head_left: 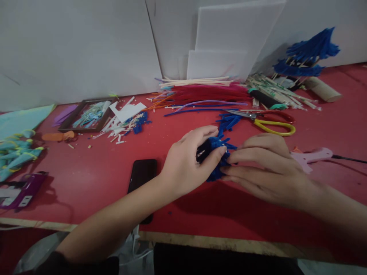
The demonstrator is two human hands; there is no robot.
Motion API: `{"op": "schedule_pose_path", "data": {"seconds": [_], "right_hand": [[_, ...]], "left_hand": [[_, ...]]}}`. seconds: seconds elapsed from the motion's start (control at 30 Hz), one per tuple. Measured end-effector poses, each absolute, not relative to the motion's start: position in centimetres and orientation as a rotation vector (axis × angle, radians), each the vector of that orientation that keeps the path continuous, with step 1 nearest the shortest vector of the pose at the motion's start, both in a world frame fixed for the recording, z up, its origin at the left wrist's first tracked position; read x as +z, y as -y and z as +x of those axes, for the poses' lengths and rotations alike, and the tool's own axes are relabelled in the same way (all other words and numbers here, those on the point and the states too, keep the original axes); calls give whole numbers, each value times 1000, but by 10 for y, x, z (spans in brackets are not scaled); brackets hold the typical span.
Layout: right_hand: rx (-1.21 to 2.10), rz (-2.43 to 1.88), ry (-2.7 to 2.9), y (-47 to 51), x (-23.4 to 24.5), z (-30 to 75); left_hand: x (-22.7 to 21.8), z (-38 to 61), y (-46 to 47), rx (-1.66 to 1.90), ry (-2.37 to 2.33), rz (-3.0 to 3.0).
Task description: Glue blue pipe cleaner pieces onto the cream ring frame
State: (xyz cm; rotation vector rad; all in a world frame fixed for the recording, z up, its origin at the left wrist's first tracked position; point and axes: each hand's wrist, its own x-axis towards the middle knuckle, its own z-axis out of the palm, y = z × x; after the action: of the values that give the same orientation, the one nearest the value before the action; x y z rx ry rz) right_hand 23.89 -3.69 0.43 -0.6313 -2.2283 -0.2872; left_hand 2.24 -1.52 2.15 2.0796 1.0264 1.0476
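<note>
My left hand (183,164) is wrapped round a ring-like piece made of blue pipe cleaners (214,175), thumb in front and fingers behind. A dark hollow shows inside the piece. My right hand (266,168) reaches in from the right, its fingertips drawn together against the piece's right edge; whatever small bit they pinch is hidden. Just behind lie short cut blue pipe cleaners (229,121). Scissors (275,128) with yellow and red handles rest beside them. A pink glue gun (314,156) with a black cord lies partly behind my right hand.
A black phone (143,173) lies left of my hands. Long red pipe cleaners (212,93) are heaped along the wall. A blue tiered model (312,53) stands back right near a cardboard tube (323,89). A brown tray (67,124) and purple device (27,193) are left.
</note>
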Motion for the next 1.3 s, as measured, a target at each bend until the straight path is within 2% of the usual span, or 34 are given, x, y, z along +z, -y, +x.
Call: {"op": "schedule_pose_path", "data": {"seconds": [0.4,0.8,1.3], "right_hand": [[-300,-655,2254,38,3,241],[-371,-639,2277,18,-9,265],[-391,-560,2224,36,-4,245]], "left_hand": [[23,23,13,1071,-1070,2267],[25,17,6,1183,-970,2208],[19,16,6,1093,-911,2142]]}}
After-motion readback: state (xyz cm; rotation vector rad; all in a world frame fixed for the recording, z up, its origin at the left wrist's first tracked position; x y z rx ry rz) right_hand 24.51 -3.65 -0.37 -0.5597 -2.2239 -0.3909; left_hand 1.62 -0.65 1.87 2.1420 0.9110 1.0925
